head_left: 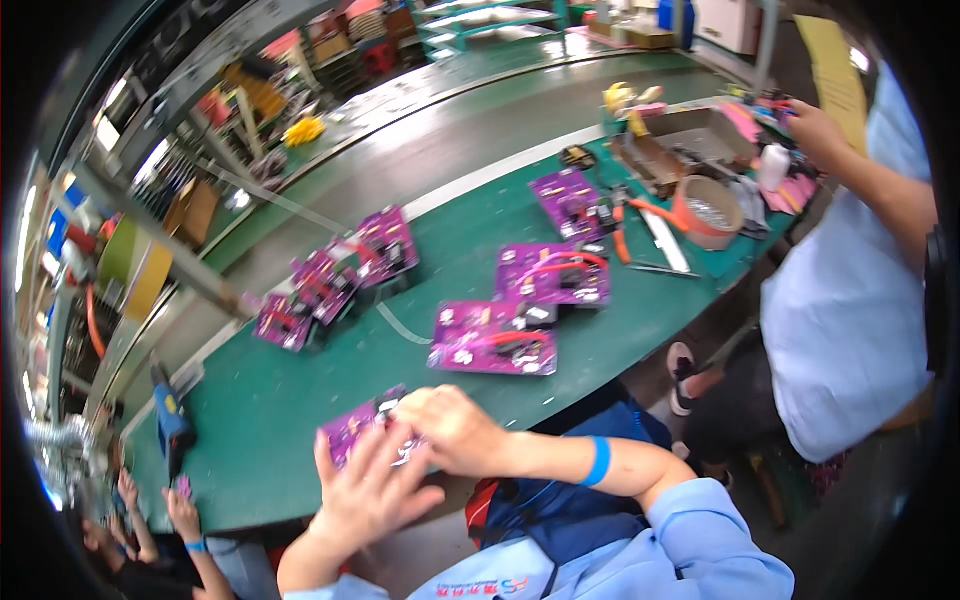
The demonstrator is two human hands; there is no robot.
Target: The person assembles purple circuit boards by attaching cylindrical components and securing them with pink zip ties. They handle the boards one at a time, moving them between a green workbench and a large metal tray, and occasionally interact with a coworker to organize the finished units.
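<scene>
Both of my hands hold one purple circuit board (352,428) at the near edge of the green table (270,400). My left hand (368,500) grips the board from below with its fingers spread up along it. My right hand (450,428) curls over the board's right end, pressing on small parts there. A blue band (598,462) circles my right wrist. The board's underside is hidden by my fingers.
Several more purple boards with red wires lie on the table, at middle (495,340), (555,275), (572,200) and left (335,275). A blue tool (170,420) lies far left. A co-worker in light blue (850,300) stands right, a hand (815,130) near boxes and a round tub (708,212).
</scene>
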